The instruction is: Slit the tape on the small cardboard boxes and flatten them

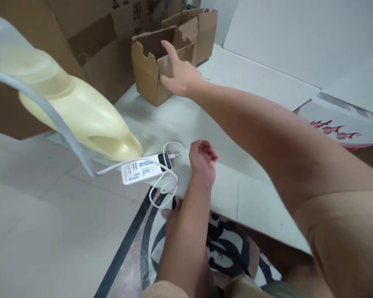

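Head view, near to far. Nearest the viewer, the left hand (203,159) rests as a loose fist on the edge of the flat white sheet of cardboard (255,190) spread on the floor, fingers curled in and nothing visibly held. Just to its left, almost touching, lies the white rectangular power bank with a blue-printed label (146,167), long axis running left to right, its dark end toward the fist, with a thin white looped cable (168,186) plugged into that end. Beyond the power bank stands a pale yellow plastic jug (81,111), blurred, lying tilted with its base toward the fist. Farther on, the right hand (180,74) is extended forward and to the left across the sheet, fingers spread open, palm at the near wall of the small open-topped brown cardboard box (152,62); it touches or nearly touches the wall, and no closed grip is seen. The box thus lies ahead and well apart from the left fist; the right arm alone reaches it. More brown cartons (202,29) stand behind.
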`<action>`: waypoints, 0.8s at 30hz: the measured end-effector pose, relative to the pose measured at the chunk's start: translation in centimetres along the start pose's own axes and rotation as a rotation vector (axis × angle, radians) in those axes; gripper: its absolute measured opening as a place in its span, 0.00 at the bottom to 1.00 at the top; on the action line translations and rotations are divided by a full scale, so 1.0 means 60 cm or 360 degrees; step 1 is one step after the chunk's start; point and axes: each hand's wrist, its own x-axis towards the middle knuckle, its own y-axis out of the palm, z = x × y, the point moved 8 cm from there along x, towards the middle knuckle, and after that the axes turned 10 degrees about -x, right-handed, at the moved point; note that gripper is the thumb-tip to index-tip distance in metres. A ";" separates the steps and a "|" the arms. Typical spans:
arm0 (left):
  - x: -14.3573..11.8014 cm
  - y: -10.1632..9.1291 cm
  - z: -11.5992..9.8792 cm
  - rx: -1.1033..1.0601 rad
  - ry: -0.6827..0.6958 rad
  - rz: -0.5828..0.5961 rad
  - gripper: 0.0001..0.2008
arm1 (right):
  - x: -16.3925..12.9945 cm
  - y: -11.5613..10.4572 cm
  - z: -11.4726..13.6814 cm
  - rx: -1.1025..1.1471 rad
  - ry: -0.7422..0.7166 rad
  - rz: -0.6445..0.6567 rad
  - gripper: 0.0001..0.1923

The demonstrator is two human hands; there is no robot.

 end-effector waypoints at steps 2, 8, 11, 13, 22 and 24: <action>0.000 -0.005 -0.003 0.0019 0.0000 -0.0019 0.16 | 0.026 0.008 0.001 -0.0020 0.0140 -0.0008 0.40; 0.007 -0.007 -0.006 0.0090 0.0035 -0.0046 0.17 | -0.015 0.014 -0.060 -0.0298 0.0234 -0.0002 0.19; 0.007 -0.011 -0.020 0.0155 0.0319 -0.0062 0.16 | -0.074 -0.022 -0.107 -0.0365 0.0270 -0.0056 0.19; 0.000 -0.014 -0.043 0.0263 0.0696 -0.0054 0.14 | -0.128 -0.065 -0.139 -0.0357 0.0268 -0.0131 0.18; -0.032 0.029 -0.039 0.0861 0.1397 0.0612 0.14 | -0.574 -0.266 -0.261 -0.0029 -0.0039 -0.0174 0.19; -0.044 0.058 0.022 0.0961 0.1150 0.1137 0.19 | -0.669 -0.274 -0.292 0.0122 -0.0013 -0.0204 0.19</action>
